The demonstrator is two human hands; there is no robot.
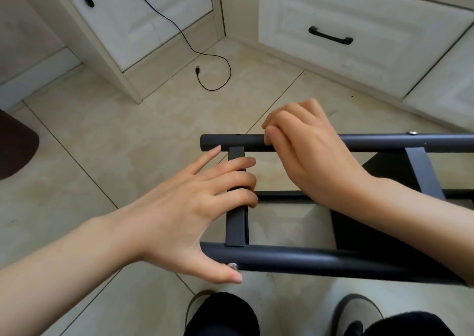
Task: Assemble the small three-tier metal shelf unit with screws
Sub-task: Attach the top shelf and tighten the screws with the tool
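Dark grey tubular metal shelf frame (333,260) lies on its side over the beige tiled floor (115,143). Left hand (195,207) has fingers curled round the flat grey crossbar (235,229), thumb by a silver screw (233,266) on the near tube. Right hand (305,151) grips the far tube near its open end.

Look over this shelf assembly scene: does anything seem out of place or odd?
One thing: a loose black cable trails from the white cabinet across the floor tiles, its plug end lying unconnected. The dark metal frame itself shows no damage, and its crossbar sits square.
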